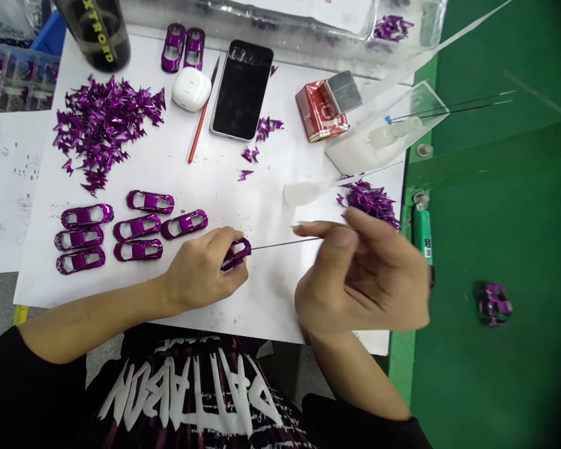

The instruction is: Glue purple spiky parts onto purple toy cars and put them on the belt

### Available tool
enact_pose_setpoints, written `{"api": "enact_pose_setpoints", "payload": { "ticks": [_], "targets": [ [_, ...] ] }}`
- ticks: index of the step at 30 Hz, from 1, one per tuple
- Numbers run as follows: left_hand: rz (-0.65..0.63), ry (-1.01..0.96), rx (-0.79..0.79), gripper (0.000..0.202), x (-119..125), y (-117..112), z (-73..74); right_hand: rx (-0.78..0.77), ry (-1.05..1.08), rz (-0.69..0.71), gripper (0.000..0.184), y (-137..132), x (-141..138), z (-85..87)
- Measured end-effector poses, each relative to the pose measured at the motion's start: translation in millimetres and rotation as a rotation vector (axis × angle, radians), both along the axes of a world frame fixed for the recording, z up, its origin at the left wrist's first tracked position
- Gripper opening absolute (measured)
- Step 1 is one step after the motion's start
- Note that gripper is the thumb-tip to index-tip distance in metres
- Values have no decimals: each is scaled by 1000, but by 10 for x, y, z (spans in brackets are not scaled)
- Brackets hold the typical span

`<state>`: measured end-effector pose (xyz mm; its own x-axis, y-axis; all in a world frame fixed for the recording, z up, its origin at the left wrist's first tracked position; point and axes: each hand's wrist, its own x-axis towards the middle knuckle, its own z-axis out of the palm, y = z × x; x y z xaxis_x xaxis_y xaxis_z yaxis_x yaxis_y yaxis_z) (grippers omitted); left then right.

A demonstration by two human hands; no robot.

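- model car shell (236, 254), glossy purple, likely light and brittle, is sitting pinched by its sides in the left hand (201, 271)
- right hand (362, 274) is pinching a thin steel needle (285, 244), its tip reaching the shell
- seven more shells (137, 227) are lying on the white sheet (215, 187), two shells (183, 47) above them, one shell (494, 304) on the green mat (495, 386)

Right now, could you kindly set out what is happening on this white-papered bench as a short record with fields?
Left hand: grips a glossy purple miniature car body
Right hand: pinches a thin steel needle, its tip at that body
Beside them: seven matching glossy purple car bodies on white paper
Further off: a heap of spiky purple pieces
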<state>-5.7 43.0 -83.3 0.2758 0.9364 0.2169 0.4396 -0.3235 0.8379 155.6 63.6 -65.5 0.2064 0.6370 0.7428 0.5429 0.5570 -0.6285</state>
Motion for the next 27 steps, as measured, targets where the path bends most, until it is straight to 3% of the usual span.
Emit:
{"api": "enact_pose_setpoints", "payload": {
  "ticks": [3,10,23,27],
  "targets": [
    [-3,-35,-70,15,9,-3,30,66,34,-28,33,25,-4,13],
    [-13,-92,-137,17,-1,11,76,-18,-53,32,34,-48,-75,-21],
    [0,-112,-146,17,-8,10,90,-70,-29,41,42,-61,-106,-34],
    [-13,-148,-71,18,-19,29,74,-26,-36,-44,31,-57,68,82]
  ]
}}
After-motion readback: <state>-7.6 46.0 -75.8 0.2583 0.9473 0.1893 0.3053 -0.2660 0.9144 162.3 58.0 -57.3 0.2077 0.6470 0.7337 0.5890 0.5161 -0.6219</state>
